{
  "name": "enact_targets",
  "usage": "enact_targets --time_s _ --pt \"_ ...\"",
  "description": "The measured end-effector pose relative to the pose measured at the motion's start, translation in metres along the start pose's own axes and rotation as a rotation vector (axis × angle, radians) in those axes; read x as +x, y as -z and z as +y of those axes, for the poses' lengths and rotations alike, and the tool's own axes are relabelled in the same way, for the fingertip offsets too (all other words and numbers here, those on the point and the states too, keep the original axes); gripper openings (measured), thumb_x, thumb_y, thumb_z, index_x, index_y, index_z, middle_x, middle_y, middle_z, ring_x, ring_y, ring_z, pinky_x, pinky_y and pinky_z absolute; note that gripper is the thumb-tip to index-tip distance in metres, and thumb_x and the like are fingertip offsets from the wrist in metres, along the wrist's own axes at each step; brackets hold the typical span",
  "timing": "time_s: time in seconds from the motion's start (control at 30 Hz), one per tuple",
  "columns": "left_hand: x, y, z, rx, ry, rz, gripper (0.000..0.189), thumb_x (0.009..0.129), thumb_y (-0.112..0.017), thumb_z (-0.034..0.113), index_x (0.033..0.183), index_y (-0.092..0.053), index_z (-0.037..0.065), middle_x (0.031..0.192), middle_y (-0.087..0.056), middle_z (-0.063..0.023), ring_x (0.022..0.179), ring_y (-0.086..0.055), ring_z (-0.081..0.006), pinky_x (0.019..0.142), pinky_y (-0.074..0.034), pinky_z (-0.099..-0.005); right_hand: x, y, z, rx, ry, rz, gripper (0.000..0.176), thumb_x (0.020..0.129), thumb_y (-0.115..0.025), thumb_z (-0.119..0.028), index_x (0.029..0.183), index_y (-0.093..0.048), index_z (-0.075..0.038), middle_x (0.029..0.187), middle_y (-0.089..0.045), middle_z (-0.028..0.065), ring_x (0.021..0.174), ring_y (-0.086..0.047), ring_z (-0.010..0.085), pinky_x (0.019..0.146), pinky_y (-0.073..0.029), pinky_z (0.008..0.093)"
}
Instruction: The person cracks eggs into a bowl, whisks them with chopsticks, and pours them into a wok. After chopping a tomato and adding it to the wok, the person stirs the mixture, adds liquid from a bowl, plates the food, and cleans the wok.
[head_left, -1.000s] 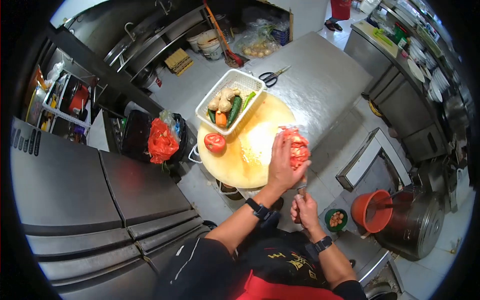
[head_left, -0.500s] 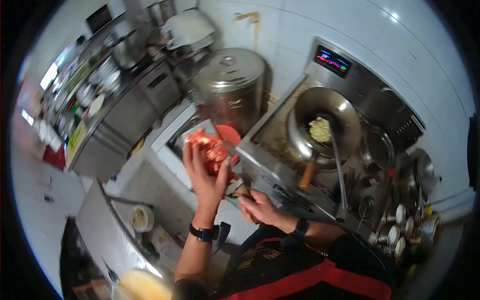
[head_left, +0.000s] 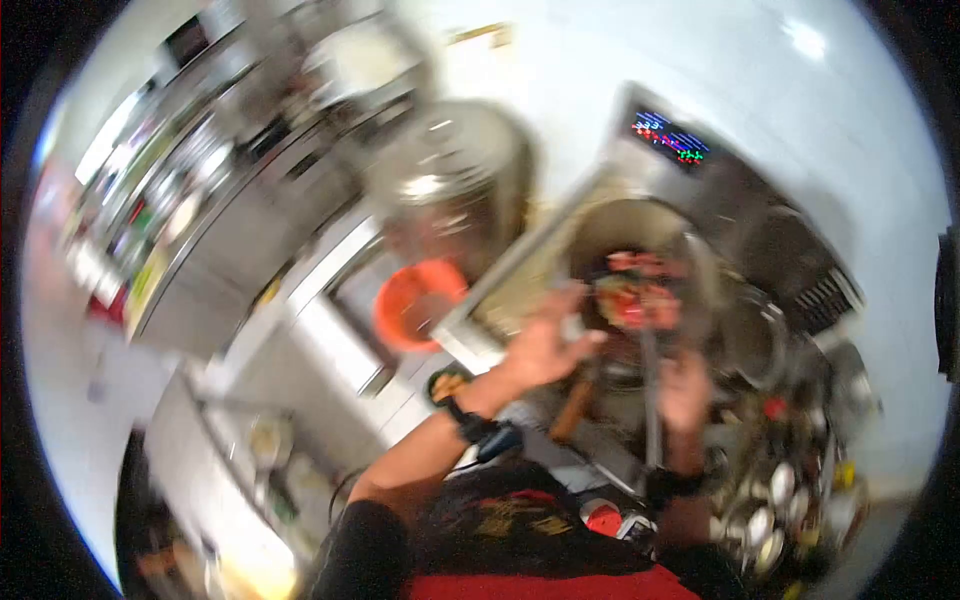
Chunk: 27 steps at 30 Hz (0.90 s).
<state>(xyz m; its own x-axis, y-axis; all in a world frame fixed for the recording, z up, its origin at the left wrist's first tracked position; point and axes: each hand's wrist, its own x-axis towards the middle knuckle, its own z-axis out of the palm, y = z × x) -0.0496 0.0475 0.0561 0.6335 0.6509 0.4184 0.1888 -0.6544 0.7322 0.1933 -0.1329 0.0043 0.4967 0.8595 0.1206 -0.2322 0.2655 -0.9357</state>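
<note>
Hanging over the wok (head_left: 625,225), chopped tomato pieces (head_left: 635,298): soft, wet, slippery, light, easily crushed; best cupped from beneath, I judge. My left hand (head_left: 545,348), fingers loosely spread, sits at their edge. My right hand (head_left: 686,388) is by a long handle (head_left: 650,420), its grip too blurred to tell.

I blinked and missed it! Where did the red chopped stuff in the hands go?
The left hand swung from beside the big steel pot across to the wok, and the red pieces it carried now lie in the wok. The right hand moved up beside it; its grip is blurred. Pot, orange bucket and wok stayed put.
</note>
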Motion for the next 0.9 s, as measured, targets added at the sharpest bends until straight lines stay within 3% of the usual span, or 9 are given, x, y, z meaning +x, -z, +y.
enact_targets --time_s 0.03,0.17,0.23,0.27,0.33,0.4,0.43,0.7,0.9 --pt "-0.009 0.000 0.005 -0.119 0.037 0.033 0.066 0.083 -0.074 0.028 0.135 -0.044 0.001 0.129 -0.054 -0.0243 0.125 -0.049 -0.0389 0.105 -0.040 -0.0459 -0.007 0.035 0.014 0.487 -0.029 -0.049 0.035 0.099 -0.049 -0.019 0.131 -0.051 -0.007 0.128 -0.059 0.0126 0.096 -0.062 0.0212 0.065 -0.054 0.0234" --pt "-0.049 -0.022 -0.010 -0.074 0.078 0.023 0.049 0.070 -0.074 0.024 0.107 -0.060 -0.004 0.110 -0.060 -0.0251 0.104 -0.057 -0.0425 0.090 -0.048 -0.0482 0.027 0.077 0.032 -1.458 0.367 0.176 0.043 0.100 -0.051 -0.029 0.130 -0.049 0.002 0.129 -0.055 0.0250 0.115 -0.056 0.0363 0.099 -0.044 0.0401" --pt "-0.064 -0.035 0.002 -0.174 0.071 -0.007 0.042 0.070 -0.073 0.025 0.099 -0.063 -0.004 0.102 -0.062 -0.0236 0.100 -0.059 -0.0404 0.088 -0.049 -0.0484 0.057 0.077 -0.011 -1.110 -0.488 0.083 0.044 0.095 -0.059 -0.040 0.112 -0.059 0.001 0.088 -0.065 0.0131 0.074 -0.061 0.0190 0.060 -0.048 0.0329" --pt "-0.071 -0.038 0.007 -0.136 0.028 0.013 0.043 0.071 -0.073 0.027 0.098 -0.063 -0.004 0.101 -0.062 -0.0224 0.098 -0.060 -0.0404 0.087 -0.049 -0.0485 0.061 0.087 -0.012 -1.268 -0.438 0.090 0.042 0.095 -0.060 -0.039 0.108 -0.061 0.000 0.076 -0.060 0.0064 0.063 -0.054 0.0097 0.048 -0.041 0.0284" --pt "-0.083 -0.031 0.017 -0.188 0.040 -0.016 0.039 0.078 -0.070 0.030 0.097 -0.062 -0.003 0.101 -0.063 -0.0224 0.097 -0.060 -0.0414 0.087 -0.049 -0.0485 0.058 0.050 -0.002 -1.454 -0.340 0.149 0.046 0.093 -0.062 -0.041 0.109 -0.060 0.003 0.081 -0.063 0.0120 0.069 -0.059 0.0191 0.055 -0.047 0.0349" --pt "-0.093 -0.034 0.015 -0.262 0.045 0.023 0.038 0.080 -0.068 0.030 0.096 -0.062 -0.003 0.102 -0.062 -0.0231 0.097 -0.060 -0.0421 0.086 -0.049 -0.0489 0.045 0.052 0.011 -1.721 0.338 0.343 0.055 0.094 -0.060 -0.045 0.112 -0.060 0.006 0.094 -0.065 0.0211 0.081 -0.063 0.0320 0.069 -0.051 0.0433" --pt "-0.093 -0.037 0.018 -0.272 0.053 0.029 0.038 0.080 -0.068 0.030 0.096 -0.062 -0.003 0.102 -0.062 -0.0231 0.097 -0.060 -0.0421 0.086 -0.049 -0.0489 0.048 0.040 -0.004 -1.903 0.180 0.298 0.066 0.093 -0.056 -0.050 0.122 -0.055 0.010 0.109 -0.062 0.0288 0.093 -0.061 0.0420 0.082 -0.051 0.0490" --pt "-0.066 0.002 0.036 -0.304 0.008 -0.138 0.054 0.092 -0.057 0.032 0.129 -0.048 -0.006 0.133 -0.050 -0.0254 0.125 -0.049 -0.0386 0.105 -0.041 -0.0450 0.031 0.025 -0.003 -0.713 -0.328 0.150 0.033 0.092 -0.061 -0.034 0.106 -0.056 -0.004 0.087 -0.061 0.0120 0.066 -0.055 0.0216 0.059 -0.047 0.0354" --pt "0.002 -0.037 0.064 -0.119 -0.431 -0.373 0.075 0.096 -0.051 0.040 0.147 -0.023 -0.007 0.155 -0.022 -0.0246 0.145 -0.019 -0.0368 0.119 -0.019 -0.0424 -0.015 -0.077 -0.053 -0.337 -0.173 0.321 0.019 0.094 -0.060 -0.022 0.087 -0.057 -0.005 0.073 -0.057 0.0048 0.052 -0.052 0.0126 0.046 -0.041 0.0292"
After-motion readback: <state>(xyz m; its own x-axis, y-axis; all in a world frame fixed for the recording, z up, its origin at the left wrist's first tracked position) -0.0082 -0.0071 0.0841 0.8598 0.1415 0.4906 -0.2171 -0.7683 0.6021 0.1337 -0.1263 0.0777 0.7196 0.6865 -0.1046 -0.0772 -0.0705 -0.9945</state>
